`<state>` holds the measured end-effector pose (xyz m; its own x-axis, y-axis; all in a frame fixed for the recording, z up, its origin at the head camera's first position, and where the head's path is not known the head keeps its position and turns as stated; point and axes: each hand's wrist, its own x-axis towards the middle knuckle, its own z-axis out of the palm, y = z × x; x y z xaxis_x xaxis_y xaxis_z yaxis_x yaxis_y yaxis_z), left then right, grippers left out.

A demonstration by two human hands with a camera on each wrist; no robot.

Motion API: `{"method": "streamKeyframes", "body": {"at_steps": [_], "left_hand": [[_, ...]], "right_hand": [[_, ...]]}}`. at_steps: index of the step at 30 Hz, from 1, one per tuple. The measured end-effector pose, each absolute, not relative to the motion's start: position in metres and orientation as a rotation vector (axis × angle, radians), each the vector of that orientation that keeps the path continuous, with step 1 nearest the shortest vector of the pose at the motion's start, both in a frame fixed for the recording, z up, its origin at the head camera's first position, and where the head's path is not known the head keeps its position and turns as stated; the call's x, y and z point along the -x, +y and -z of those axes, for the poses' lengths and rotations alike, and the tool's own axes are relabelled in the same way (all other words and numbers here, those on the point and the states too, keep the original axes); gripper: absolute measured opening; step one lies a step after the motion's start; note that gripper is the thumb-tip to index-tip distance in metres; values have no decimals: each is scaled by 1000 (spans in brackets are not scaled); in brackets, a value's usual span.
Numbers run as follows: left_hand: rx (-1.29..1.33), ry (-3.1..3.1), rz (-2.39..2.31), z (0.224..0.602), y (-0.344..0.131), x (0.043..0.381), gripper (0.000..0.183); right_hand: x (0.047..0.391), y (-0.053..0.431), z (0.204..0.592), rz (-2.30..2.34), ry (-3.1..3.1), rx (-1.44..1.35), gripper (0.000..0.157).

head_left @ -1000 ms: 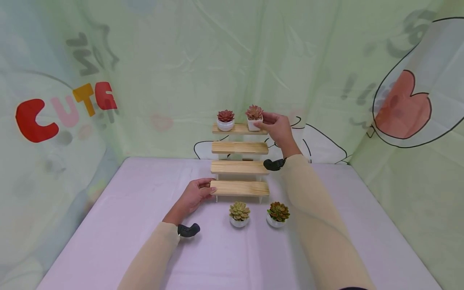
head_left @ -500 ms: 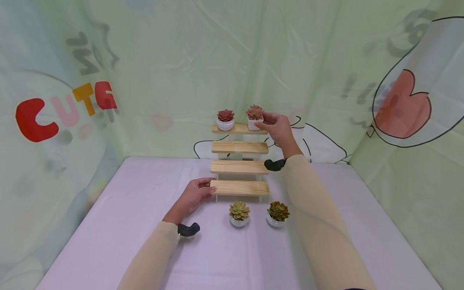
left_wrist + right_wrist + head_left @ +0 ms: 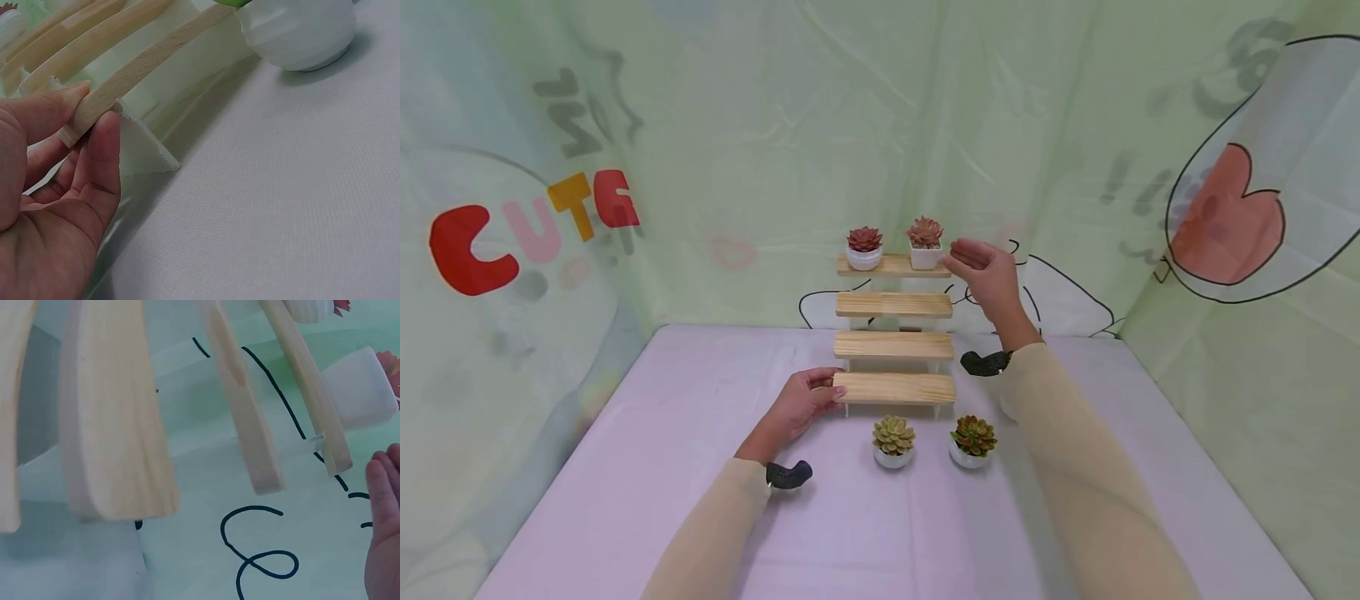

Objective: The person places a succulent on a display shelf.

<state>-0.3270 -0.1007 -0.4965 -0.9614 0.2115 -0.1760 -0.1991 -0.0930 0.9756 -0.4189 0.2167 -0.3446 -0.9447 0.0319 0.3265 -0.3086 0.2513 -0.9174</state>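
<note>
nearest on the counter (image 3: 617, 492) stand two succulents in round white pots, a pale green succulent (image 3: 893, 437) and, to its right, a red-and-green succulent (image 3: 973, 437), both upright in front of a four-tier wooden stand (image 3: 894, 344). a sliver of something white (image 3: 1007, 409) shows at the edge of the right sleeve (image 3: 1075, 467), too hidden to name. the left hand (image 3: 801, 406) pinches the left end of the lowest board (image 3: 895, 388). farther back, beside the top board (image 3: 892, 267), the right hand (image 3: 991, 275) is empty, its fingers straight and its thumb apart from them. that is what has just changed: a moment ago it held the pink succulent (image 3: 925, 242) in its square white pot, and now a gap lies between them. that pot stands upright unaided near the right end of the top board, right of a dark red succulent (image 3: 864, 247) in a round pot, so this placing looks done, while the two green ones are on the counter. the left wrist view adds the finger under the lowest board and a translucent support (image 3: 142, 147) below it; the right wrist view shows the boards side-on, the fingertips apart from the square pot.
</note>
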Motion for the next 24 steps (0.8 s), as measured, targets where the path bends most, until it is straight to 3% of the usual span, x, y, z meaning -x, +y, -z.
{"method": "streamKeyframes", "body": {"at_steps": [6,24], "left_hand": [[-19,1895,-2151,498,-101,327,48],[-32,1875,-2150,497,-102,328,49]], "right_hand": [[403,225,354,-1686,-2195,-241,53],[345,265,389,-1589,-2330,-147,53]]}}
